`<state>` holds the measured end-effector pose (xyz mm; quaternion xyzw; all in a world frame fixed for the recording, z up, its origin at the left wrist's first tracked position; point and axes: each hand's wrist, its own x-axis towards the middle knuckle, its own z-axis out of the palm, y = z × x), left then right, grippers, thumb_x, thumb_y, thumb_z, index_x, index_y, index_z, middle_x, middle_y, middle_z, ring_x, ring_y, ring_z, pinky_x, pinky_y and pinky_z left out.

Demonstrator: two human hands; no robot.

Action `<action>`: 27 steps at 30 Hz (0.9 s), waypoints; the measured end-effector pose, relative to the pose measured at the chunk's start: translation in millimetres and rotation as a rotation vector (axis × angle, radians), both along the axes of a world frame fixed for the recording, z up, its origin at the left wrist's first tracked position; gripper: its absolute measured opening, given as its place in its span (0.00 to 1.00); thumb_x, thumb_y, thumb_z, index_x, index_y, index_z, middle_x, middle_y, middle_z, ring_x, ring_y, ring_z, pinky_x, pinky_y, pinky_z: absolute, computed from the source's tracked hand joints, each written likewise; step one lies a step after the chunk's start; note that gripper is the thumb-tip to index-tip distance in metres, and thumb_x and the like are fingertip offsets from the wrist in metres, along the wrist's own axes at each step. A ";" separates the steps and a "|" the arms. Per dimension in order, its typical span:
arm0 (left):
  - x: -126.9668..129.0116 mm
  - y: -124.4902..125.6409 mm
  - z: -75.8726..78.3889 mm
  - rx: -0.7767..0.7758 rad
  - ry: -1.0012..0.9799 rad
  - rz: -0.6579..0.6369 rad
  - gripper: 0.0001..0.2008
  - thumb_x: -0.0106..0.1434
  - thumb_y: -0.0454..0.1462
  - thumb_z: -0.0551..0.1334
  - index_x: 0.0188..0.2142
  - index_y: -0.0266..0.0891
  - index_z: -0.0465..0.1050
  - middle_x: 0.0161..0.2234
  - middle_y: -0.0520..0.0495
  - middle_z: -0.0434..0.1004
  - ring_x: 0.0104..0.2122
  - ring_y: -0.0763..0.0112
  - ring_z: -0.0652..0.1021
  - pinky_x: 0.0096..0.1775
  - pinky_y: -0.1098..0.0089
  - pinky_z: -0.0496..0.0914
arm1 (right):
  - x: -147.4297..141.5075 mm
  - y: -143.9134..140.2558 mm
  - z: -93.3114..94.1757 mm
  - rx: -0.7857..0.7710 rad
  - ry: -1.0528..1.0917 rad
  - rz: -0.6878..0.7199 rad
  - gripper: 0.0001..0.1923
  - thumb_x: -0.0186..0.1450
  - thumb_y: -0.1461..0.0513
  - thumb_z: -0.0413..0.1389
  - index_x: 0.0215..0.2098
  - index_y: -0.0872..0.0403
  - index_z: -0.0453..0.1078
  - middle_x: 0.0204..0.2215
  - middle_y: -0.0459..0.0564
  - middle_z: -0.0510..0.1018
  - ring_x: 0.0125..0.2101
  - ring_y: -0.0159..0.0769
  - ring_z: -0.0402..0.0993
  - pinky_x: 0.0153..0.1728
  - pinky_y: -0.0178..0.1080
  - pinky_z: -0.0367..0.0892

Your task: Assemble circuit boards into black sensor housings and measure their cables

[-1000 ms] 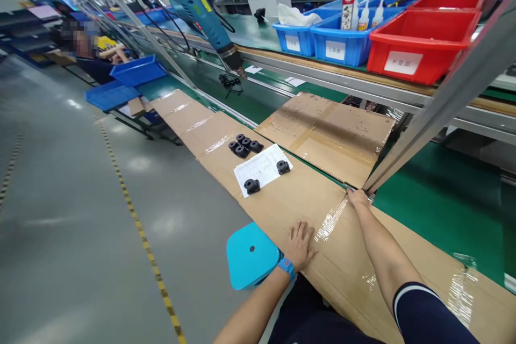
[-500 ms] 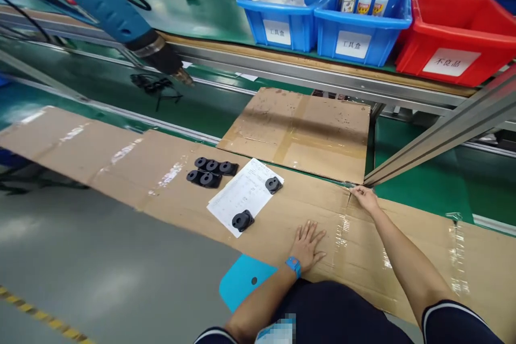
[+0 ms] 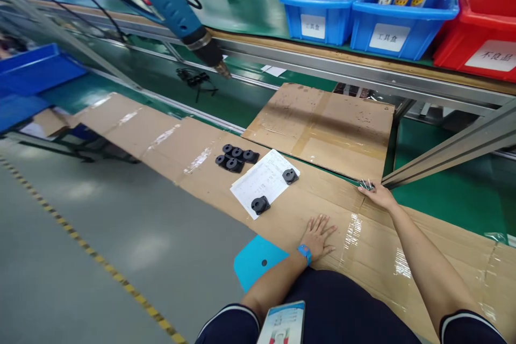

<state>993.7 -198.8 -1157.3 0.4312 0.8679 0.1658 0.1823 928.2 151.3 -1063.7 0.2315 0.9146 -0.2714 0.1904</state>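
My left hand (image 3: 317, 237) lies flat with fingers spread on the cardboard sheet (image 3: 209, 183), a blue band around its wrist. At the far edge of that sheet, my right hand (image 3: 381, 195) has its fingers closed around several thin silvery pins (image 3: 366, 185), which stick up from it; what they may be attached to is too small to make out. Left of my hands are papers (image 3: 264, 180) bearing two black round-topped parts, one near (image 3: 260, 205) and one far (image 3: 290, 176). Several similar black parts (image 3: 236, 157) stand grouped beyond the papers' left edge.
A blue power screwdriver (image 3: 181, 19) hangs at upper left. Blue bins (image 3: 322, 8) and a red bin (image 3: 479, 37) stand on the shelf behind. A metal post (image 3: 451, 142) slants up at right. Another cardboard piece (image 3: 318, 123) lies beyond the sheet.
The view has swung left, so everything appears shifted right. My right hand has turned and thin pins now show in its fingers. My left hand stays flat on the cardboard.
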 end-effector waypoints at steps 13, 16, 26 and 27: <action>-59.5 -87.4 57.4 -0.197 0.288 0.904 0.38 0.68 0.49 0.60 0.71 0.39 0.49 0.71 0.27 0.45 0.70 0.34 0.48 0.62 0.34 0.52 | -41.6 -20.9 -11.5 0.345 -0.115 0.368 0.33 0.67 0.38 0.46 0.54 0.52 0.72 0.46 0.64 0.79 0.49 0.57 0.76 0.48 0.53 0.67; -100.6 -137.8 62.4 -0.243 0.310 0.993 0.38 0.68 0.50 0.59 0.71 0.42 0.47 0.71 0.27 0.43 0.68 0.35 0.52 0.59 0.38 0.60 | -41.1 -24.7 -15.3 0.365 -0.114 0.385 0.30 0.67 0.39 0.45 0.47 0.51 0.74 0.44 0.63 0.80 0.48 0.56 0.77 0.46 0.51 0.68; -170.0 -148.1 44.5 -0.272 0.226 0.513 0.22 0.74 0.40 0.50 0.66 0.47 0.61 0.48 0.40 0.73 0.50 0.56 0.71 0.47 0.61 0.71 | -40.3 -46.6 -31.1 0.422 -0.113 0.276 0.33 0.69 0.38 0.40 0.54 0.49 0.72 0.44 0.61 0.81 0.46 0.53 0.78 0.45 0.49 0.68; -178.1 -141.4 46.2 -0.260 0.232 0.467 0.23 0.74 0.40 0.50 0.67 0.49 0.58 0.48 0.40 0.72 0.50 0.55 0.71 0.47 0.61 0.71 | -39.9 -49.7 -32.3 0.429 -0.117 0.273 0.32 0.69 0.39 0.40 0.52 0.50 0.73 0.42 0.61 0.81 0.46 0.52 0.78 0.46 0.48 0.67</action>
